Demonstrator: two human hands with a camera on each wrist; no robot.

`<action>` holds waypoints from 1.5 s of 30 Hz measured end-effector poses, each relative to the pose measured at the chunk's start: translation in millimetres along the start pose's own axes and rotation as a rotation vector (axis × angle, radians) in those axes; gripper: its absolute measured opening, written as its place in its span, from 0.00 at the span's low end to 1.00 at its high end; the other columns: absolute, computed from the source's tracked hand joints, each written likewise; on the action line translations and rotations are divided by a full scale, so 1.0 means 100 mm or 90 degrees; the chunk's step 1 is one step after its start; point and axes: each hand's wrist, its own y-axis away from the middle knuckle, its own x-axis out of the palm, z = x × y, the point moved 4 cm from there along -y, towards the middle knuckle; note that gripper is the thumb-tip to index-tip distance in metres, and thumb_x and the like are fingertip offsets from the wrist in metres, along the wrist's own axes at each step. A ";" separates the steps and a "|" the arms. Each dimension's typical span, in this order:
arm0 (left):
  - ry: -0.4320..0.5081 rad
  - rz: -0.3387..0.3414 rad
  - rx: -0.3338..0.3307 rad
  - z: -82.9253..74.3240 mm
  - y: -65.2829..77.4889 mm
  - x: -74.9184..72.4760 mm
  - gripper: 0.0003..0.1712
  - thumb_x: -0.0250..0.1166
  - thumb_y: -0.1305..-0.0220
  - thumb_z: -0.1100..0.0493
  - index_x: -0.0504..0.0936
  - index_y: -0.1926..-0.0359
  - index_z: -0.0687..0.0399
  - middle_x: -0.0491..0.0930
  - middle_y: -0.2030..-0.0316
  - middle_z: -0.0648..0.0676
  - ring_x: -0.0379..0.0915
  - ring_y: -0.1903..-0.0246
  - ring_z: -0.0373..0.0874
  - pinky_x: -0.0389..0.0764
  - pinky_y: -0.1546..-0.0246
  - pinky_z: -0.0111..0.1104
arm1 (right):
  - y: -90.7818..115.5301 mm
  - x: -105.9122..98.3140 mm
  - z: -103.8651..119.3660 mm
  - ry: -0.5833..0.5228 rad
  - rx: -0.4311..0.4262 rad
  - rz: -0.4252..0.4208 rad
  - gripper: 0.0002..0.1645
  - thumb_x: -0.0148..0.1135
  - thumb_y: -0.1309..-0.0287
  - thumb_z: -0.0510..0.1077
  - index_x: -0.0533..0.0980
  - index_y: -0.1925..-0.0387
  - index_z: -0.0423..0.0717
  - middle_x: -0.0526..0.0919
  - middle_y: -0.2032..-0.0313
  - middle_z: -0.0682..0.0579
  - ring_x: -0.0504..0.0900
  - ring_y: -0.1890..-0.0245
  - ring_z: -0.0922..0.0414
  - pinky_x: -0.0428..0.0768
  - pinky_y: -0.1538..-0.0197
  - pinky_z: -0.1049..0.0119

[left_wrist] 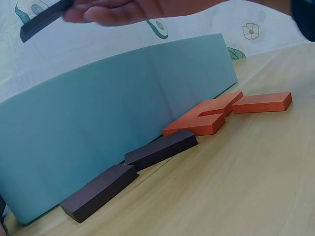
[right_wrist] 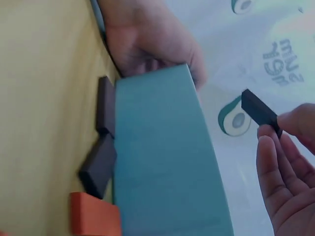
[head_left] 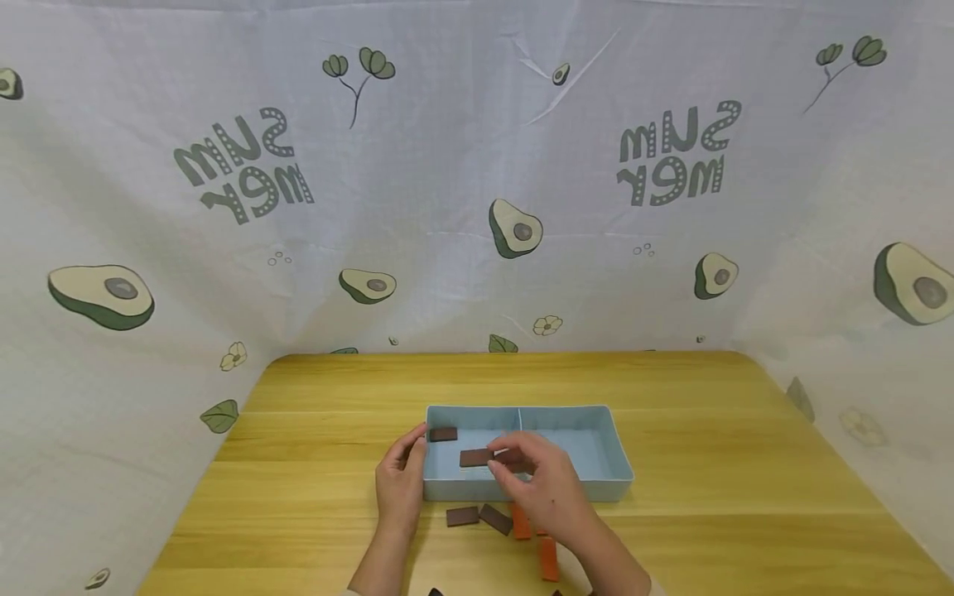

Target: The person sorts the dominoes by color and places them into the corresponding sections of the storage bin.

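A light blue box [head_left: 522, 490] with a divider stands on the table. My left hand [head_left: 400, 483] grips its left end, thumb near the front corner and fingers along the side wall. Over the left compartment my right hand [head_left: 542, 482] pinches a dark brown rectangular block [head_left: 475, 458] between thumb and fingertips; the right wrist view shows that block [right_wrist: 259, 110] held above the box's rim. Another dark brown block [head_left: 443, 434] lies in the left compartment, near its left wall. The right compartment [head_left: 577, 447] shows a bare floor, partly covered by the right hand.
In front of the box lie two dark brown blocks, one flat [head_left: 463, 516] and one angled [head_left: 495, 519], end to end. To their right are several orange blocks [head_left: 548, 559], partly under the right forearm. A patterned white cloth [head_left: 462, 165] hangs behind the wooden table [head_left: 335, 389].
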 end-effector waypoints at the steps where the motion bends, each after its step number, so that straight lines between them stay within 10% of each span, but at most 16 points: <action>1: 0.003 0.000 0.000 0.00 0.00 0.00 0.15 0.62 0.38 0.49 0.83 0.53 0.49 0.79 0.53 0.45 0.71 0.51 0.38 0.71 0.53 0.28 | -0.03 0.00 0.00 -0.004 0.008 -0.007 0.11 0.66 0.46 0.42 0.78 0.60 0.55 0.79 0.63 0.60 0.81 0.64 0.62 0.79 0.62 0.66; 12: 0.001 0.005 0.004 -0.01 0.00 0.00 0.15 0.61 0.38 0.48 0.83 0.53 0.48 0.79 0.53 0.46 0.72 0.53 0.39 0.72 0.55 0.29 | -0.37 0.18 -0.16 0.039 0.086 -0.047 0.12 0.65 0.45 0.41 0.78 0.57 0.51 0.79 0.60 0.57 0.80 0.63 0.62 0.79 0.65 0.70; 28: 0.002 0.011 -0.003 -0.01 -0.02 0.00 0.14 0.61 0.38 0.50 0.83 0.54 0.47 0.79 0.53 0.45 0.71 0.51 0.38 0.71 0.53 0.30 | -0.67 0.58 -0.38 0.196 0.120 0.135 0.09 0.66 0.47 0.39 0.77 0.62 0.48 0.80 0.63 0.54 0.79 0.65 0.58 0.77 0.67 0.64; 45: -0.007 0.015 -0.005 -0.01 -0.01 0.00 0.15 0.61 0.38 0.48 0.83 0.53 0.47 0.79 0.53 0.43 0.71 0.52 0.38 0.71 0.53 0.31 | -0.69 0.61 -0.43 0.281 0.152 0.146 0.09 0.65 0.47 0.40 0.78 0.63 0.49 0.80 0.62 0.52 0.78 0.60 0.52 0.77 0.63 0.57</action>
